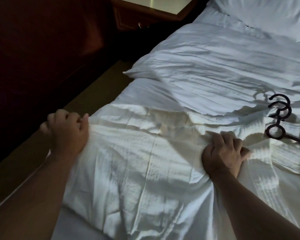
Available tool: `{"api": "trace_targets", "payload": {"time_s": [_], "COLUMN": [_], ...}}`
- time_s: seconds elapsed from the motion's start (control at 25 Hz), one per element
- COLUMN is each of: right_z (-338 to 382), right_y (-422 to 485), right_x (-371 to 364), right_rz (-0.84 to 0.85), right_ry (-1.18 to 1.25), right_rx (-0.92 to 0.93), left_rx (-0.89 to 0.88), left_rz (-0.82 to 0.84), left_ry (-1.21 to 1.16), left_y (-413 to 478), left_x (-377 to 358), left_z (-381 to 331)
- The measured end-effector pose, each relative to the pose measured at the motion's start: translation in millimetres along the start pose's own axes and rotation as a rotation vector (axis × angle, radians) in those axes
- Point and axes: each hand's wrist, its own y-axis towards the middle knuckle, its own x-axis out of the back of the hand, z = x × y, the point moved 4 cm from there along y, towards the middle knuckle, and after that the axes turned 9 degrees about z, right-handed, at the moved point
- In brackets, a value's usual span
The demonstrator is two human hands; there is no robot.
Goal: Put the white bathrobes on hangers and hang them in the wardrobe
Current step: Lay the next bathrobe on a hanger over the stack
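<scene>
Dim bedroom, light falling in patches. Bed (215, 58) with white duvet fills most of the view; pillow (267, 13) at the far right, wooden nightstand (151, 7) with a pale glossy top beyond the bed's far-left corner, olive carpet (87, 101) alongside.

Obs. 1: white bathrobe (137, 161) lies spread across the near end of the bed, over the duvet. The fabric looks waffle-textured or ribbed, with flat seams running lengthwise and many soft creases. It is warmer in tone than the bluish duvet.

Obs. 2: left hand (68, 132) sits at the robe's left edge, where it overhangs the mattress side. Its fingers are curled and the thumb is against the cloth, apparently pinching the edge, though slight blur leaves the exact hold uncertain.

Obs. 3: right hand (223, 156) is fisted around a bunched ridge of the same robe, with folds radiating from the grip. The hands are well apart, one at each side of the garment.

Judgement: the wide two-handed hold suits pulling the robe taut or lifting it open to find the shoulders.

Obs. 4: dark hangers (280, 118) lie on the bed just beyond the right hand, round hooks overlapping, one arm partly under cloth. They are probably staged there for easy reach. None is inside a robe yet.
</scene>
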Motion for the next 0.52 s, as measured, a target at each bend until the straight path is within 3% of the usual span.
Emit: {"api": "trace_targets", "payload": {"time_s": [0.08,0.16,0.32,0.52], "right_z": [-1,-1,0,0], "right_y": [0,1,0,-1], "right_x": [-1,0,0,1], "right_rz": [0.004,-0.002,-0.015,-0.027], "right_ry": [0.010,0.020,0.029,0.022], "right_rx": [0.005,0.006,0.011,0.027], "left_rx": [0.328,0.498,0.443,0.273], "left_rz": [0.062,0.179,0.228,0.202], "left_ry": [-0.159,-0.144,-0.095,-0.005], "left_y": [-25,-64,-100,-69], "left_x": [-4,-10,-9,9], "left_z": [18,39,57,88]}}
